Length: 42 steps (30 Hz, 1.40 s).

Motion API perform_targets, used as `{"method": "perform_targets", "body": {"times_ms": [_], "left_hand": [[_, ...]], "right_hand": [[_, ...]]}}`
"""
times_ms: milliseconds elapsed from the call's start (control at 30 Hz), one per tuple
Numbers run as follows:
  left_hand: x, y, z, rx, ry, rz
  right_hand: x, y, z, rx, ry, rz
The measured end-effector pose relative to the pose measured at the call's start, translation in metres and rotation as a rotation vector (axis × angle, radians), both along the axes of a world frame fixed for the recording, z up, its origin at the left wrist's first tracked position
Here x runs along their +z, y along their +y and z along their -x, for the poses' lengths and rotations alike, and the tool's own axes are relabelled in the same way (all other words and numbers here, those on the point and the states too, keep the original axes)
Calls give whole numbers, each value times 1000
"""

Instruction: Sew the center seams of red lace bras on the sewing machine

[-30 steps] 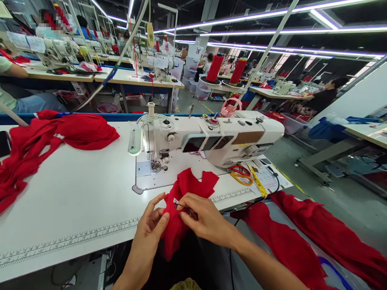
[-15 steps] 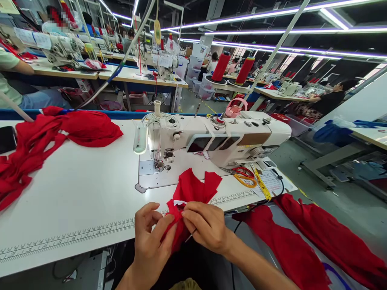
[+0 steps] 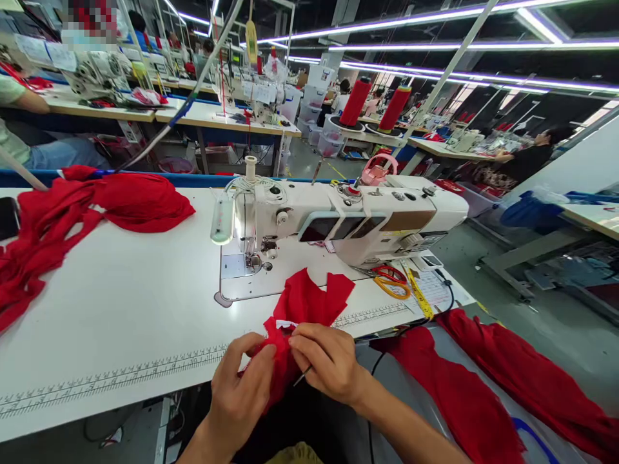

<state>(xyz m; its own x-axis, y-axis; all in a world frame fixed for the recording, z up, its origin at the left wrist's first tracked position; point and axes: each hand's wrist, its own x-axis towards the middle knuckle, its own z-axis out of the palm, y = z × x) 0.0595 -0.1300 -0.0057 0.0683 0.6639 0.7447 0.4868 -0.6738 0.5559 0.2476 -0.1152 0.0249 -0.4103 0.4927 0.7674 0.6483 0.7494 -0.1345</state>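
A piece of red fabric [image 3: 309, 299] hangs over the table's front edge, its upper part lying flat before the sewing machine [image 3: 358, 209]. My left hand [image 3: 244, 386] is closed on the fabric's left edge, thumb and fingers pinching it. Across from it, my right hand [image 3: 329, 361] pinches the same fabric beside a small white strip [image 3: 285, 323]. A thin metal tool [image 3: 302, 376] pokes out below my right fingers; its kind is hidden. The fabric's lower end drops toward my lap, partly behind my hands.
More red fabric [image 3: 140, 203] is heaped at the table's left, near a phone [image 3: 8, 219]. Scissors [image 3: 391, 283], a yellow tape measure [image 3: 420, 296] and papers lie right of the machine. Red pieces [image 3: 449, 386] hang at the lower right. Other people sit at machines beyond.
My left hand has shifted slightly down and left, and its fingers have drawn closer together on the fabric. My right hand keeps its pinch almost in place. The view has tilted slightly.
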Motion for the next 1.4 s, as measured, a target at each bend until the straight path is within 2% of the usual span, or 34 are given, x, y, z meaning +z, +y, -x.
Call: {"method": "perform_targets", "body": {"times_ms": [100, 200, 300, 400, 467, 533, 667, 800, 967, 1067, 1167, 1300, 1400], "left_hand": [[13, 3, -3, -14, 45, 0], [17, 5, -1, -42, -9, 140], [21, 9, 4, -170, -108, 518], [30, 14, 8, -312, -323, 951], [35, 16, 9, -388, -494, 1138], [36, 18, 9, -432, -625, 1242], [33, 19, 8, -427, -740, 1302], [31, 19, 7, -398, -771, 1261], [35, 18, 5, -396, -713, 1214], [39, 17, 5, -405, -698, 1206], [41, 17, 5, -422, -693, 1243], [41, 15, 5, -404, -687, 1319], [41, 14, 5, -415, -720, 1338]], "right_hand": [[3, 4, 1, 5, 26, 12], [8, 9, 1, 25, 27, 158], [19, 18, -1, 95, 60, 415], [29, 29, -4, 150, 74, 651], [33, 36, -4, 156, 64, 753], [33, 40, -2, 163, 55, 801], [28, 40, 5, 145, 64, 766], [26, 30, 10, 110, 110, 549], [27, 20, 15, 77, -116, 297], [26, 19, 18, 41, -242, 221], [24, 22, 20, 49, -168, 320], [24, 27, 19, 119, 171, 654], [26, 27, 14, 112, 235, 703]]}}
